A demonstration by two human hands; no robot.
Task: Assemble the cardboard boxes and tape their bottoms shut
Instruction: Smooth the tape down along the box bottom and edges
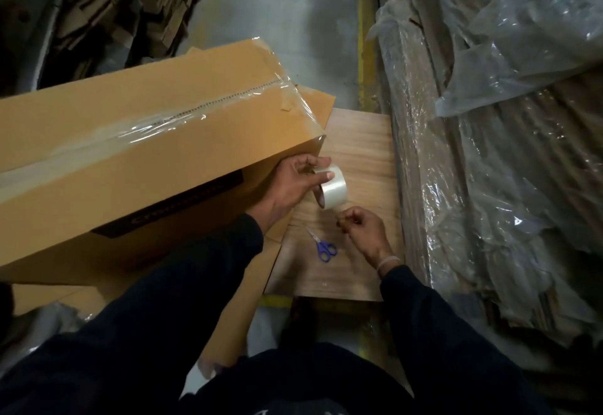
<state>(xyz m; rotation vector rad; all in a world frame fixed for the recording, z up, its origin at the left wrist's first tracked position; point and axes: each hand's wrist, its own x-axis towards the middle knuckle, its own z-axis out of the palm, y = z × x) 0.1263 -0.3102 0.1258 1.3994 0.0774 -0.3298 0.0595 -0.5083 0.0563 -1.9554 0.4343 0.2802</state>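
Observation:
A long tan cardboard box [137,127] lies on its side at the left, with clear tape along its seam and over its right end. My left hand [293,183] holds a roll of clear tape [332,189] just off the box's right corner. Below the roll, my right hand [365,232] pinches the tape's loose end between thumb and fingers. Blue-handled scissors [323,246] lie on the wooden board [359,153] under my hands.
Plastic-wrapped stacks of flat cardboard [489,153] fill the right side. More flattened cardboard [107,7] is piled at the top left. A flat cardboard sheet [316,104] lies under the box. Grey floor with a yellow line [362,23] runs ahead.

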